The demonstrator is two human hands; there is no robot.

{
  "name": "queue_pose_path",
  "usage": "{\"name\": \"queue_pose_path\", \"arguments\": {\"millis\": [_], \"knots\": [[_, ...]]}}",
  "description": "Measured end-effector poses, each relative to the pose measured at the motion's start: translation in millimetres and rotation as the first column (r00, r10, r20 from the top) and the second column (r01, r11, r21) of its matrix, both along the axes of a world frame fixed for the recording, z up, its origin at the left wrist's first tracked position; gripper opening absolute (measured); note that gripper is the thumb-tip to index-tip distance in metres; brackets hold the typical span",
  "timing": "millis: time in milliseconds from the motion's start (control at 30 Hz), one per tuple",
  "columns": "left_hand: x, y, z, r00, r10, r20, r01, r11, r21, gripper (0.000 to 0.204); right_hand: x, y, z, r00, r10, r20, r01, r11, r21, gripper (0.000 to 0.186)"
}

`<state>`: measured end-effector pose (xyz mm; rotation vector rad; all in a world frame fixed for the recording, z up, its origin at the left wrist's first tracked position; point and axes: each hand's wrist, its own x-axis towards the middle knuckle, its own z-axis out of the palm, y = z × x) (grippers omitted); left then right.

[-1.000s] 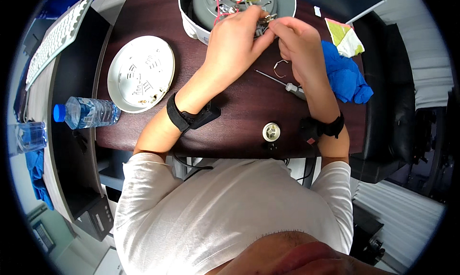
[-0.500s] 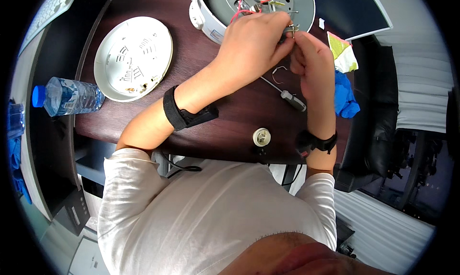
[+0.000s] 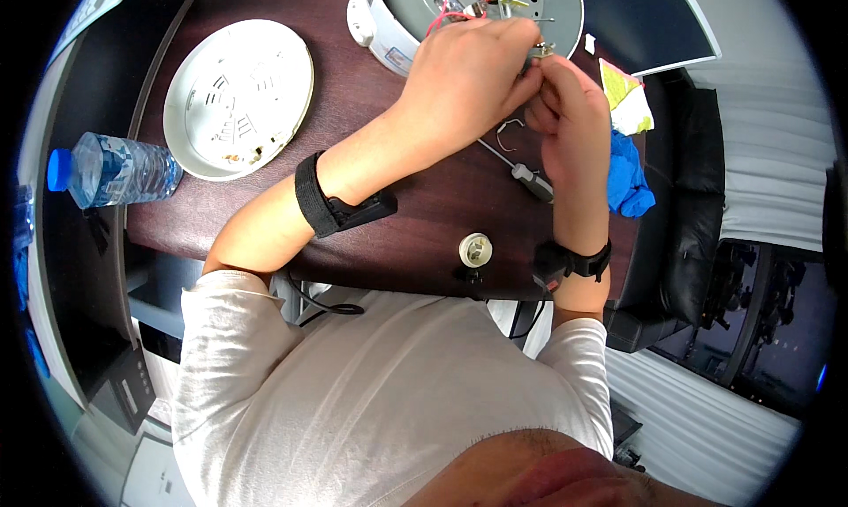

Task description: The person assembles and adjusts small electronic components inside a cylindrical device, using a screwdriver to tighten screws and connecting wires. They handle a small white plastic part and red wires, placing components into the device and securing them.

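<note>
From my camera I see a dark brown table (image 3: 402, 253), with a black seat (image 3: 693, 207) beside its right edge. A small round part (image 3: 475, 249) sits near the front edge; a wide strip of surface separates it from the white dish (image 3: 193, 79), which contains small loose pieces (image 3: 258, 154). The white housing (image 3: 386, 37) contains red wires (image 3: 448, 14). Near its rim, the left hand (image 3: 464, 87) and the right hand (image 3: 572, 109) pinch narrowly a small metal piece (image 3: 543, 51), partly hidden.

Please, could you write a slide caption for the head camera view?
Left hand and right hand meet at a small metal part by an open white housing with red wires.
</note>
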<state>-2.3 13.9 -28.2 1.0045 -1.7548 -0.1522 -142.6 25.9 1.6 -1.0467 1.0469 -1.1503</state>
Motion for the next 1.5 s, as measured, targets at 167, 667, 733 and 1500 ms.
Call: {"name": "queue_pose_path", "arguments": {"millis": [167,667,733,1500], "knots": [[1.0,0.0,0.4,1.0,-0.03,-0.008,0.03,0.999,0.022,0.024,-6.7,-2.2,-0.1,0.979,0.102,0.179,-0.119,0.989,0.091,0.013],[0.5,1.0,1.1,1.0,0.003,-0.009,-0.003,0.999,0.033,0.024,1.4,1.6,-0.4,0.997,-0.031,-0.067,0.027,0.998,-0.065,0.012],[-0.3,0.2,-0.3,0.999,-0.008,-0.032,0.008,1.0,-0.009,0.023,-1.1,1.0,-1.9,1.0,0.016,0.007,-0.015,1.0,-0.027,0.013],[1.8,-2.7,1.6,0.995,-0.073,-0.065,0.072,0.997,-0.021,0.02,-6.3,-2.8,-3.1,0.993,0.117,0.016,-0.117,0.993,-0.035,0.019]]}}
